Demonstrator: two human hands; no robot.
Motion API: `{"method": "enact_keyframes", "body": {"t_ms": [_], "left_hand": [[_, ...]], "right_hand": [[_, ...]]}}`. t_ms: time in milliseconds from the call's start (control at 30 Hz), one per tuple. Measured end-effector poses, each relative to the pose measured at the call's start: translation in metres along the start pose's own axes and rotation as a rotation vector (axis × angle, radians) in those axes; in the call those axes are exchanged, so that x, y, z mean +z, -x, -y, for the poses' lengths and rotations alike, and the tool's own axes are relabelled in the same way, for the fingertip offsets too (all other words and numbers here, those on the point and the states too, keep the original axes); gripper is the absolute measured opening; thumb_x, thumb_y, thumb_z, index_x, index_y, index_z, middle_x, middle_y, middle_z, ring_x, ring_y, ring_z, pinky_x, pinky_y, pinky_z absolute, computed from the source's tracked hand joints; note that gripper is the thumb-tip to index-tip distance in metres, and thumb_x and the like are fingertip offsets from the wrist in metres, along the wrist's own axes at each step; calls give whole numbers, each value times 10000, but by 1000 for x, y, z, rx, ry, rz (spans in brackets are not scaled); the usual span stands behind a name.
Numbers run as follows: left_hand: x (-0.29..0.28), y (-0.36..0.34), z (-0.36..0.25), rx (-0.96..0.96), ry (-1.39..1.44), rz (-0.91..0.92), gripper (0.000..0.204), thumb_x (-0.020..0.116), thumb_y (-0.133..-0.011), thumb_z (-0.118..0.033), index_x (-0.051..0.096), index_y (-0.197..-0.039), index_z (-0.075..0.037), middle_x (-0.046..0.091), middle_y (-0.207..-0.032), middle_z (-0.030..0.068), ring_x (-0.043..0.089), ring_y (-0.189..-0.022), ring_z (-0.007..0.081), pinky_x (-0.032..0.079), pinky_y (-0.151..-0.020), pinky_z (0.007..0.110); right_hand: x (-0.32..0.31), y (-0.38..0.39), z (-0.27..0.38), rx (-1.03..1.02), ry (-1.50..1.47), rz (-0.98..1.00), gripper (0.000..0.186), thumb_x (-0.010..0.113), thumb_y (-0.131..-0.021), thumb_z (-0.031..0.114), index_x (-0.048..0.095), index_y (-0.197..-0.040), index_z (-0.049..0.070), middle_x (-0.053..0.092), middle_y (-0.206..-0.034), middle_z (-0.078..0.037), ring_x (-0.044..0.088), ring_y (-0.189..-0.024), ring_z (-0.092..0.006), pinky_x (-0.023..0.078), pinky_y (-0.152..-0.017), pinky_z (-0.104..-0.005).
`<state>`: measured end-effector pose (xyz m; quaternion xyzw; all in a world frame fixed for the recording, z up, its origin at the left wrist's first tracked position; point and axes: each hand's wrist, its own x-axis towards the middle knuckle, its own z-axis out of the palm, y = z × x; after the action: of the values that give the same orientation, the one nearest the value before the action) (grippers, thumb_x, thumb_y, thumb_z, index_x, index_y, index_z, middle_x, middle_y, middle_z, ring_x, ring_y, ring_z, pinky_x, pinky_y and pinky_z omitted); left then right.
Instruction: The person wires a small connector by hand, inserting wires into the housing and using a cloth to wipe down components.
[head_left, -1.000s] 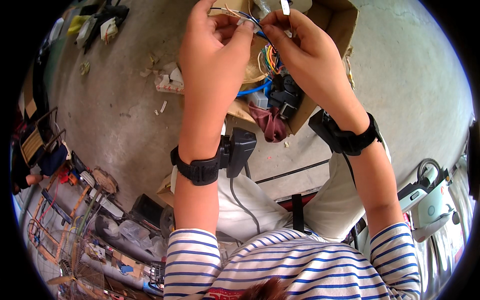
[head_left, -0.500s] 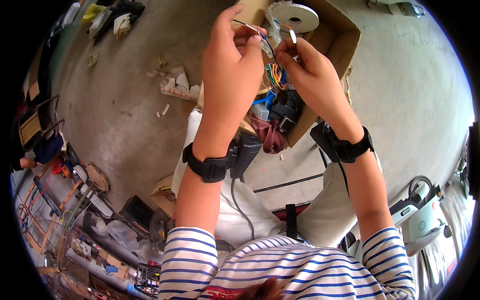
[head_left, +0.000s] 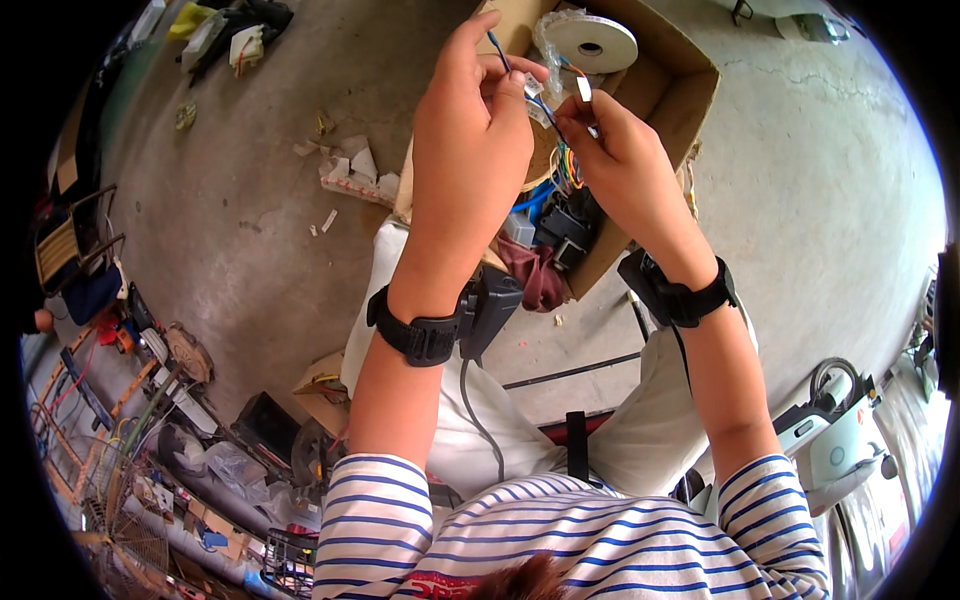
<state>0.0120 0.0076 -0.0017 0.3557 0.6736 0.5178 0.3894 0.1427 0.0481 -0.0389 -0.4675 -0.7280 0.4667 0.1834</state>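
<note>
My left hand (head_left: 475, 130) pinches a thin blue wire (head_left: 499, 48) between thumb and fingers; its tip sticks up past the forefinger. The same wire runs down to my right hand (head_left: 620, 150), whose thumb and forefinger are closed on it. From the right hand rises an orange wire with a white tag (head_left: 584, 88). Below the hands hangs a bundle of coloured wires (head_left: 568, 166), over an open cardboard box (head_left: 690, 80). In the box lie a white reel (head_left: 592, 44), a black device (head_left: 572, 222) and a maroon cloth (head_left: 533, 273).
Torn cardboard (head_left: 352, 172) lies on the concrete floor left of the box. Tools, a wire fan guard (head_left: 125, 535) and plastic bags (head_left: 240, 468) crowd the lower left. A white machine (head_left: 842, 450) stands at the right. Another person's hand (head_left: 44, 320) shows at the left rim.
The white piece on the wire at my left fingers no longer shows; blue wire now stands more upright there. My right hand has shifted slightly right and down, and the wire bundle hangs further right.
</note>
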Motion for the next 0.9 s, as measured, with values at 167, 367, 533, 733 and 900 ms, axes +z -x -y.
{"method": "enact_keyframes", "body": {"t_ms": [167,367,533,733,900], "left_hand": [[0,0,-8,-66,-61,27,409,434,-861,43,339,-1258,25,585,-953,121,563,-796,141,454,-717,258],[2,3,-4,-22,57,33,457,443,-836,75,326,-1274,21,577,-988,131,567,-819,151,459,-750,255],[14,7,-8,106,-211,-80,474,468,-833,50,314,-1281,21,572,-967,124,566,-810,148,461,-734,261],[6,5,29,232,-353,-151,438,582,-817,-160,433,-1155,76,585,-944,137,571,-829,192,463,-729,305],[10,6,21,-73,-192,134,424,589,-799,-154,451,-1131,72,625,-834,149,623,-736,242,479,-668,323]], "right_hand": [[1,0,-2,-34,-24,-21,139,548,-819,104,516,-818,-31,572,-769,-218,548,-718,-392,443,-615,-406],[2,0,-2,-56,-12,-39,135,547,-818,99,513,-822,-32,576,-763,-212,557,-718,-383,448,-612,-398],[0,-1,-3,-54,-19,-44,138,553,-819,99,518,-834,-33,581,-759,-204,566,-687,-360,449,-597,-378],[-6,-2,10,205,-333,-15,173,492,-874,141,542,-941,-10,569,-615,-72,569,-540,-105,428,-509,-245],[-8,-3,9,225,-447,23,209,500,-874,149,546,-988,-20,592,-692,-57,591,-579,-99,434,-513,-233]]}}
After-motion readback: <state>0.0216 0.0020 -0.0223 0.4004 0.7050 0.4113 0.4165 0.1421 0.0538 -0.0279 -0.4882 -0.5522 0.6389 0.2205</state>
